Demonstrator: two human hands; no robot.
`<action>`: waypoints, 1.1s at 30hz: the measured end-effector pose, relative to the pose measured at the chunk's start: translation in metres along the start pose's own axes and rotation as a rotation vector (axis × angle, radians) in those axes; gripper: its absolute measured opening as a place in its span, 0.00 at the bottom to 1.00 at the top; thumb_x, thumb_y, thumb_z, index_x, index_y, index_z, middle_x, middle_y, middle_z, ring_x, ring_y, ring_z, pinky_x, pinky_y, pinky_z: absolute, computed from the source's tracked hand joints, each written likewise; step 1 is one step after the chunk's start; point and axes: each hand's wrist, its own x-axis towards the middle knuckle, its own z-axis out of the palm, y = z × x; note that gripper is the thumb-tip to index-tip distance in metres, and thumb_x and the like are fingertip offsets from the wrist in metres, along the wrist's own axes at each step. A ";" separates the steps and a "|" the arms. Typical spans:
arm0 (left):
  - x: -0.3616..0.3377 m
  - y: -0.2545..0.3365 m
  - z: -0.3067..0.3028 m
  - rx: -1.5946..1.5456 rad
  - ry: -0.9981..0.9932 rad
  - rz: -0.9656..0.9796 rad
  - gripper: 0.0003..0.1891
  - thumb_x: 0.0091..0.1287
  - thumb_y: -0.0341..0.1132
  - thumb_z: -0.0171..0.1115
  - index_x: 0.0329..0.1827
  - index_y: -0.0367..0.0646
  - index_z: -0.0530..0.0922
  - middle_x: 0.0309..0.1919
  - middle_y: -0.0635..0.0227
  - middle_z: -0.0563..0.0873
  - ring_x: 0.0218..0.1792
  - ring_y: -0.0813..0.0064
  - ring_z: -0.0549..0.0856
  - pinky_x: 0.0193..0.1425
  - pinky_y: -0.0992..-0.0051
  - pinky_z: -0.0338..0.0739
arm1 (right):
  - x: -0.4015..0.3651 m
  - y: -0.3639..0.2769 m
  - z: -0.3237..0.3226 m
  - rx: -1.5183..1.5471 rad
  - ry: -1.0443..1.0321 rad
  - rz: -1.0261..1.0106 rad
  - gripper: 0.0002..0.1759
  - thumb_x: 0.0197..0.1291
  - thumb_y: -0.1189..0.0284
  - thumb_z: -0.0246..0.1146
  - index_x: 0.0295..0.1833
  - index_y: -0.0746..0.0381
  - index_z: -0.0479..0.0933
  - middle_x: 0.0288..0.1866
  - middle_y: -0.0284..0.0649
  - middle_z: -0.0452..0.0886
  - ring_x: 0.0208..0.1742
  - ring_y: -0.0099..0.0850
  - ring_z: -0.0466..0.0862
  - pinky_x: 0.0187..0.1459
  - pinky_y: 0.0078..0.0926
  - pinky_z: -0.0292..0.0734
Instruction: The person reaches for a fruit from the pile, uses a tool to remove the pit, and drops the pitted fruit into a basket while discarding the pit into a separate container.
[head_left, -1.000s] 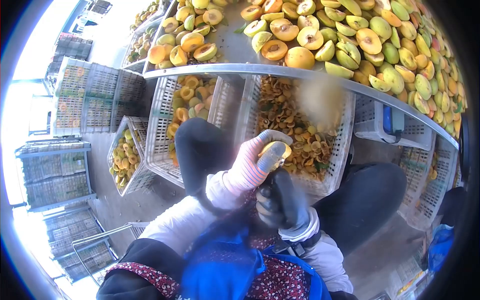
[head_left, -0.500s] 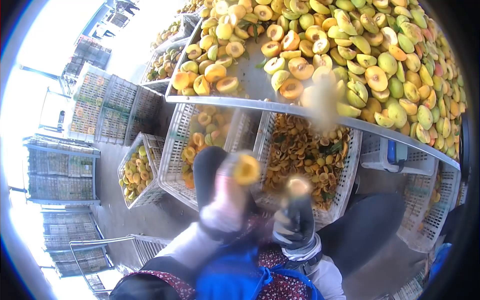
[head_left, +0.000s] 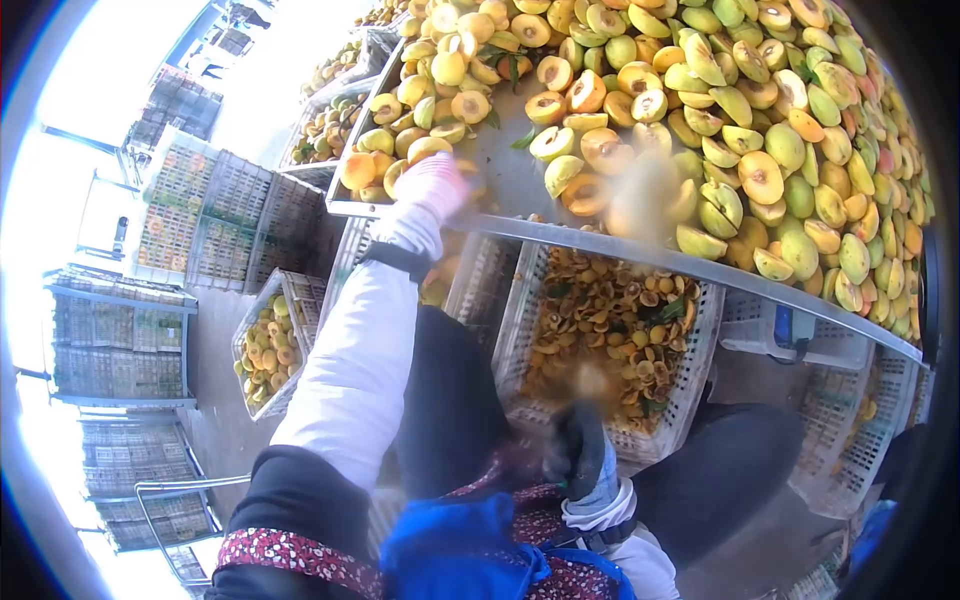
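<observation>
One metal table (head_left: 503, 172), heaped with halved fruit (head_left: 760, 177); one crate (head_left: 699, 360) of cut pieces (head_left: 640, 320) beneath. Your left hand (head_left: 433, 188), at the smaller fruit pile (head_left: 447, 68), grip too blurred to tell; your right hand (head_left: 578, 450), dark-gloved, near the crate, grip likewise unclear.

Stretches the white-sleeved left arm (head_left: 352, 375) forward, pinkish-gloved left hand (head_left: 432, 187) blurred; holds the black-gloved right hand (head_left: 580, 450) low between dark-clad knees (head_left: 750, 435).

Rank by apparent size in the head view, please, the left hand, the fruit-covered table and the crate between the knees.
1. Fruit-covered table, running out of view
2. Crate between the knees
3. Left hand, blurred but clearly smallest
</observation>
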 end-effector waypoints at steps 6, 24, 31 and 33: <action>-0.063 0.044 0.017 -0.863 0.241 0.475 0.22 0.57 0.38 0.70 0.52 0.37 0.76 0.40 0.61 0.85 0.41 0.74 0.84 0.49 0.73 0.79 | -0.007 -0.014 0.007 0.030 -0.016 -0.061 0.21 0.66 0.48 0.56 0.40 0.57 0.73 0.20 0.31 0.70 0.14 0.22 0.67 0.16 0.19 0.62; -0.246 0.096 0.054 -1.682 -0.253 0.084 0.16 0.73 0.41 0.55 0.52 0.36 0.74 0.39 0.66 0.83 0.38 0.81 0.81 0.45 0.81 0.76 | -0.005 0.009 0.006 -1.172 0.300 -1.012 0.19 0.69 0.64 0.52 0.54 0.69 0.71 0.37 0.57 0.78 0.39 0.51 0.80 0.38 0.39 0.73; -0.254 0.093 0.063 -1.699 -0.265 0.022 0.13 0.72 0.38 0.55 0.48 0.35 0.75 0.34 0.66 0.82 0.33 0.82 0.79 0.39 0.81 0.74 | 0.002 0.041 -0.027 -1.226 0.241 -1.024 0.21 0.57 0.78 0.62 0.58 0.68 0.72 0.49 0.55 0.77 0.47 0.50 0.79 0.47 0.45 0.75; -0.255 0.092 0.062 -1.705 -0.310 0.000 0.13 0.72 0.38 0.55 0.47 0.35 0.76 0.33 0.67 0.82 0.32 0.83 0.78 0.38 0.81 0.74 | 0.000 0.038 -0.025 -1.364 0.274 -1.015 0.22 0.56 0.78 0.62 0.58 0.69 0.72 0.49 0.55 0.77 0.46 0.50 0.79 0.47 0.44 0.75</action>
